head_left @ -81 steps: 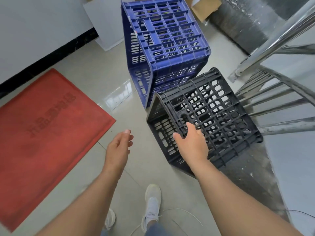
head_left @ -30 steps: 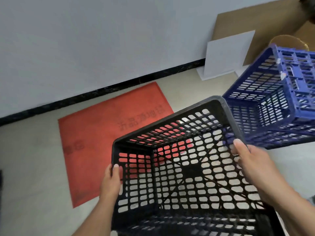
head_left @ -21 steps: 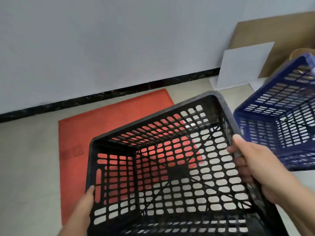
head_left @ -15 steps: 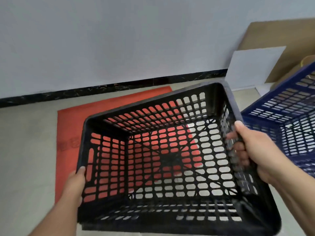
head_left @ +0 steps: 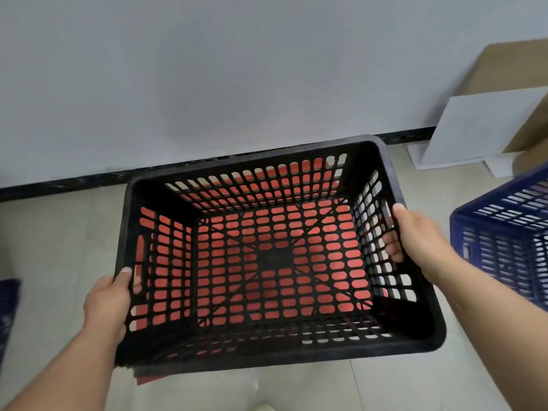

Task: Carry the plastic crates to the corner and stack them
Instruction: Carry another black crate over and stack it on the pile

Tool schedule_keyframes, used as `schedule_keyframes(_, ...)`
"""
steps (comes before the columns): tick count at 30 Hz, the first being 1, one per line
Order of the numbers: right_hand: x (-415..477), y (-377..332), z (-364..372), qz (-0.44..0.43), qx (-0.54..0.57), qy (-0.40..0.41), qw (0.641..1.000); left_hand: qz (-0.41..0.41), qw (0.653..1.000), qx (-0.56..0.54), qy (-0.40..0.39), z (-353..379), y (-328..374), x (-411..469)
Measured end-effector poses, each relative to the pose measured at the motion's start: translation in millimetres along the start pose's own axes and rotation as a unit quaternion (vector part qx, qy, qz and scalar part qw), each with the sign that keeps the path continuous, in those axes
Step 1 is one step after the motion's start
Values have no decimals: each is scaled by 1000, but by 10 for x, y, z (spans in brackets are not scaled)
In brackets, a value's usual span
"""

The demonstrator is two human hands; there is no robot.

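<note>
I hold a black slotted plastic crate (head_left: 421, 336) in front of me, its open top facing up, above the floor. My left hand (head_left: 108, 301) grips its left wall, thumb over the rim. On the opposite wall, my right hand (head_left: 415, 235) has its fingers curled through the slots and the thumb on the rim. A blue slotted crate (head_left: 504, 232) stands on the floor at the right edge, partly cut off.
A red floor mat (head_left: 275, 232) shows through the black crate's slots. A pale wall with a black skirting (head_left: 74, 182) runs across ahead. White boards (head_left: 480, 129) and brown cardboard (head_left: 504, 66) lean at the right. A dark blue object (head_left: 7, 310) sits at the left edge.
I picked the black crate up off the floor with both hands and turned left; it is now level and over the red mat, while the blue crate slid to the right edge.
</note>
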State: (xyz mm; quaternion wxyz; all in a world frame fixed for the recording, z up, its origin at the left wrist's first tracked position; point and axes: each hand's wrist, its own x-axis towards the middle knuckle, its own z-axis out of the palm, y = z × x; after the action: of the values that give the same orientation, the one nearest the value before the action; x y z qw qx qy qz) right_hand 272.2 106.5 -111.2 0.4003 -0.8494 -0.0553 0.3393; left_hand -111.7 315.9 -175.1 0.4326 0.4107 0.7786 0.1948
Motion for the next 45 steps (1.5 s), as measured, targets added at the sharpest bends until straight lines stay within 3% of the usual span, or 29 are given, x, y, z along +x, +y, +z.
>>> schedule_keyframes(8,496,-20,540,-2,-74,23,997,3,998,-29,52,14,238,256)
schedule_keyframes(19,1347,-90,1018,-46,-114,-17,992,-32,994,-58,82,394,298,707)
schedule_keyframes(29,1669,143,1199,-91,-180,-70,977,-85,995,-13,60,635,141,932)
schedule_keyframes(35,1476,324,1242,-63,-143,15,988,-74,994,68,40,480,88,1009)
schedule_keyframes(45,1461,299,1380,-57,-141,61,986,-79,997,-13,20,541,25,1058)
